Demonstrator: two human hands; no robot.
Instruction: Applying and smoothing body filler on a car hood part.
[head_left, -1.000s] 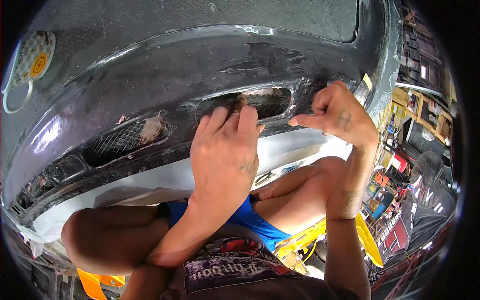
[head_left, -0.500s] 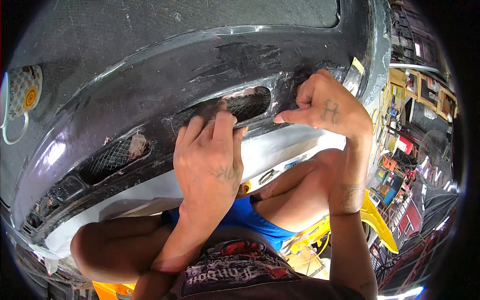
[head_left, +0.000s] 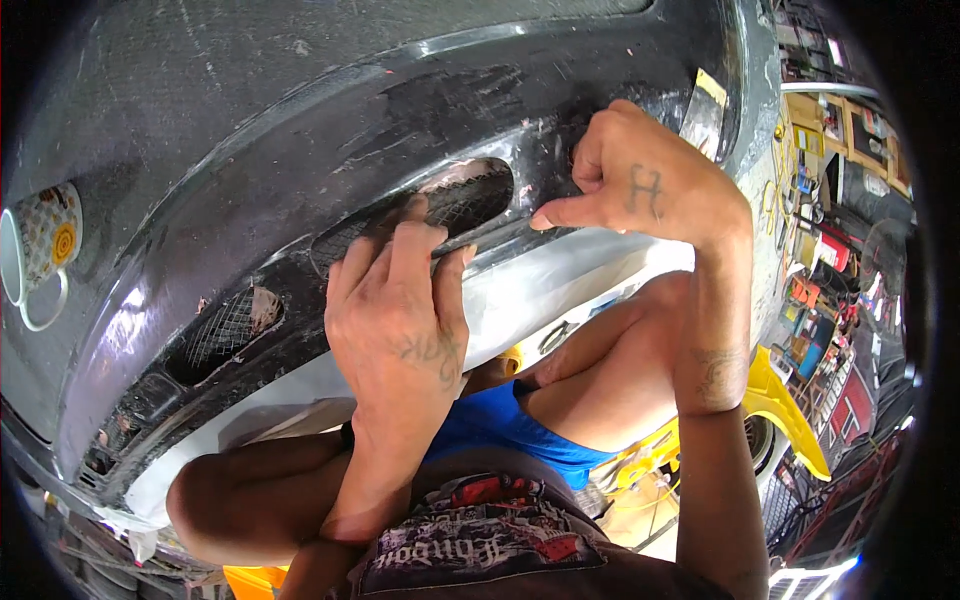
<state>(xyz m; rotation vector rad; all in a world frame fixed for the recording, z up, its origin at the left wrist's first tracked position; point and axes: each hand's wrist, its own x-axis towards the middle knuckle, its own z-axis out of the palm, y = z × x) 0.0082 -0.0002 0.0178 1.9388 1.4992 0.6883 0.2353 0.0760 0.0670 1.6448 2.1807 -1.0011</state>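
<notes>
A dark, scuffed car bumper (head_left: 450,95) stretches across in front of me, with mesh-backed openings along its lower edge. At the middle mesh opening (head_left: 470,200), my left hand (head_left: 395,310) has its fingers bent over the lower rim and its thumb against the edge, closed on the bumper. To its right, my right hand (head_left: 650,185) rests on the bumper with curled fingers and its thumb stretched along the lower edge. Its fingertips are hidden, so anything under them cannot be seen. Just beyond that hand lies a thin pale strip with a yellow end (head_left: 706,110).
A patterned mug (head_left: 55,240) stands on the dark surface at far left. Another mesh opening (head_left: 225,330) sits left of my hands. Under the bumper is a white surface (head_left: 500,305). A yellow curved panel (head_left: 785,415) and cluttered shelves (head_left: 850,140) are at right.
The whole view has shifted and tilted a little. Both hands keep nearly the same places on the bumper, fingers bent much as before.
</notes>
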